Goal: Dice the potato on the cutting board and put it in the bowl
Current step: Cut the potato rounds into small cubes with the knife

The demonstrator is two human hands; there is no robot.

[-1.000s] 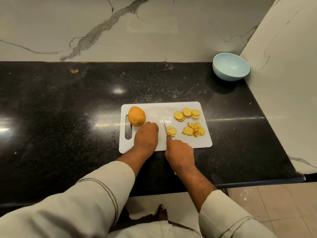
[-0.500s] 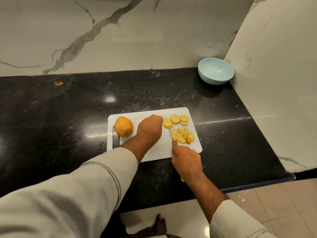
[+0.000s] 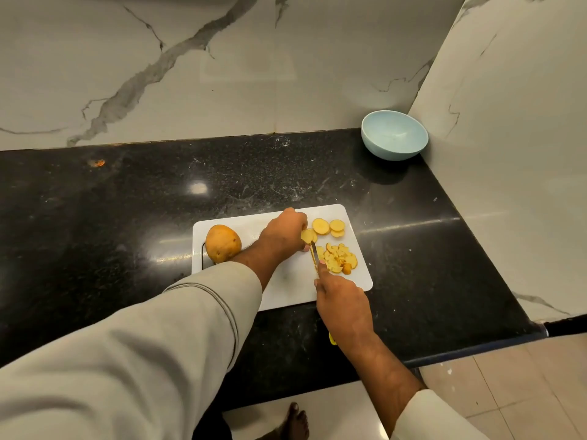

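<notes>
On the white cutting board [image 3: 286, 281] lies a heap of small cut potato pieces [image 3: 338, 260], pale yellow with thin brown skin edges, near the board's right side; just beyond them lie round potato slices [image 3: 328, 226], flat and overlapping; one slice [image 3: 307, 235] sits against the left hand [image 3: 282, 231], whose fingers are curled down over it, the fingertips themselves hidden under the knuckles, so whether they pinch or only press it cannot be told; the right hand [image 3: 344, 304] is wrapped round the handle of a small knife [image 3: 313, 254], forefinger laid along the top of the blade, the narrow blade pointing away between the held slice and the heap; a bit of yellow handle shows below the wrist; a whole potato [image 3: 223, 243], smooth, tan and oval, rests at the board's left end beside the handle slot, apart from the left hand; the board is thin plastic with rounded corners, lying on a polished black speckled stone counter [image 3: 111, 217] that reflects the light; the pale blue bowl [image 3: 394, 136], round and matt, stands well apart in the far right corner of the counter, against white marble walls [image 3: 190, 65] with grey veins; both arms wear light beige sleeves [image 3: 143, 344].
</notes>
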